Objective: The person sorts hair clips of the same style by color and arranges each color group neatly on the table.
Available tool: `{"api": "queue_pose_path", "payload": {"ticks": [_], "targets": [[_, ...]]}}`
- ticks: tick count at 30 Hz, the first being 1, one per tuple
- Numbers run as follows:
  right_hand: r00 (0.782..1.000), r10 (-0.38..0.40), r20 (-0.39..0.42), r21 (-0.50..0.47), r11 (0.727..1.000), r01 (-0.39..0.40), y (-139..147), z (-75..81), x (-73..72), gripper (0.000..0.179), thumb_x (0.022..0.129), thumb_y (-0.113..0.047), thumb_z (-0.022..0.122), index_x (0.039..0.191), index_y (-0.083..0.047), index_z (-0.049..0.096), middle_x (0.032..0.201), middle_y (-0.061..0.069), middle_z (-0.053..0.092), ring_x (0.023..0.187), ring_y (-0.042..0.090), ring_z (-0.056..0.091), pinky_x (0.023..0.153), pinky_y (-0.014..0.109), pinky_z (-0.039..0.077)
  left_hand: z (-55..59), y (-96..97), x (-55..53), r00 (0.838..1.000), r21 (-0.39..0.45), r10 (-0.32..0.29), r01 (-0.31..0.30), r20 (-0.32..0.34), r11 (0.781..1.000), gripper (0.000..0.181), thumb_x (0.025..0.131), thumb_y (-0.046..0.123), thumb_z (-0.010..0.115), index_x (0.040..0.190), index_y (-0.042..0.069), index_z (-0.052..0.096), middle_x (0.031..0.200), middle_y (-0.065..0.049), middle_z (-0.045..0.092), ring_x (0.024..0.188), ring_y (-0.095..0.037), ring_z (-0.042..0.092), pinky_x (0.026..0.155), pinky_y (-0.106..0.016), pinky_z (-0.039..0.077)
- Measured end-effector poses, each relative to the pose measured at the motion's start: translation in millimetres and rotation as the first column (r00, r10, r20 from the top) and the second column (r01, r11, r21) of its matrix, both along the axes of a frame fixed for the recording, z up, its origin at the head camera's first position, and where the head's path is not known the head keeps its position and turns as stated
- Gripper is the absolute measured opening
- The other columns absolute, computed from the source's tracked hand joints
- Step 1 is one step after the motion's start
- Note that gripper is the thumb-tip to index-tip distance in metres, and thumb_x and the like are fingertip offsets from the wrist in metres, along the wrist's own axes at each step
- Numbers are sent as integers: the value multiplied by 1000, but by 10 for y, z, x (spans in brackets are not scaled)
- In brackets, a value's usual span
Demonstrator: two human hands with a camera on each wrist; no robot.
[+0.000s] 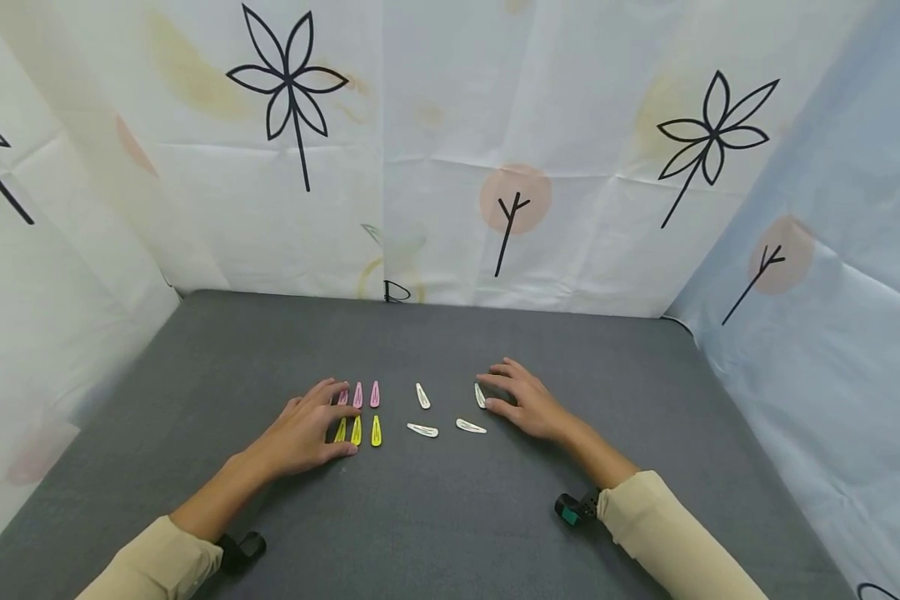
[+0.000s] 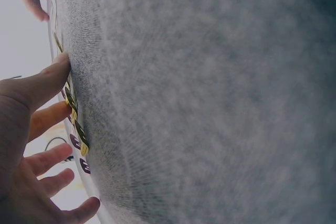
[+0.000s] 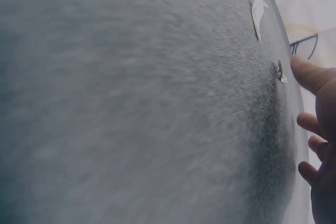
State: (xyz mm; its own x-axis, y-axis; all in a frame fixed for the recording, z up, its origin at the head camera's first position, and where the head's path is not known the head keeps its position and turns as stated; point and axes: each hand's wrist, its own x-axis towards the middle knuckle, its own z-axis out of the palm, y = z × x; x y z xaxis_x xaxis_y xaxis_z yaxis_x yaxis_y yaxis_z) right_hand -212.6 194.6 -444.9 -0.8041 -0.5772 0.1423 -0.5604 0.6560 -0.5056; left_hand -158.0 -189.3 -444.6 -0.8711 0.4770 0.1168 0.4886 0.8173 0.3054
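My left hand [image 1: 307,429] is spread over the left end of two rows of snap hair clips. Its index fingertip lies at the middle pink clip [image 1: 357,395] and middle yellow clip [image 1: 356,431], its thumb just below. It partly covers the leftmost pink and yellow clips; the right-hand pink clip [image 1: 375,394] and yellow clip [image 1: 377,431] show fully. In the left wrist view the fingers [image 2: 55,158] are spread beside the clips. My right hand [image 1: 528,402] has thumb and fingers apart around a white clip [image 1: 480,396].
Three more white clips lie between the hands: an upper-left clip [image 1: 423,396], a lower-left clip [image 1: 422,430] and a lower-right clip [image 1: 471,426]. Everything rests on a dark grey table [image 1: 420,525]. A patterned white curtain [image 1: 435,108] closes off the back and sides.
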Motion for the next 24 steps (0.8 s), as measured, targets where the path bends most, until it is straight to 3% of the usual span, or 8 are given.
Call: {"api": "queue_pose_path", "payload": {"ticks": [9, 24], "targets": [[1000, -1, 17, 37, 999, 0, -39, -28, -111, 42, 96, -26, 66, 136, -12, 62, 145, 23, 47, 144, 48, 23, 104, 72, 25, 14, 0, 8, 1000, -5, 5, -5, -4, 1000, 51, 79, 38, 84, 120, 11, 72, 146, -21, 47, 139, -44, 35, 94, -67, 38], [999, -43, 12, 27, 999, 43, 32, -19, -63, 43, 95, -26, 68, 134, -9, 63, 146, 20, 48, 145, 44, 25, 107, 70, 23, 0, 10, -4, 999, -18, -22, 21, -31, 1000, 54, 78, 37, 85, 121, 7, 71, 145, -22, 48, 138, -43, 38, 95, -63, 42]]}}
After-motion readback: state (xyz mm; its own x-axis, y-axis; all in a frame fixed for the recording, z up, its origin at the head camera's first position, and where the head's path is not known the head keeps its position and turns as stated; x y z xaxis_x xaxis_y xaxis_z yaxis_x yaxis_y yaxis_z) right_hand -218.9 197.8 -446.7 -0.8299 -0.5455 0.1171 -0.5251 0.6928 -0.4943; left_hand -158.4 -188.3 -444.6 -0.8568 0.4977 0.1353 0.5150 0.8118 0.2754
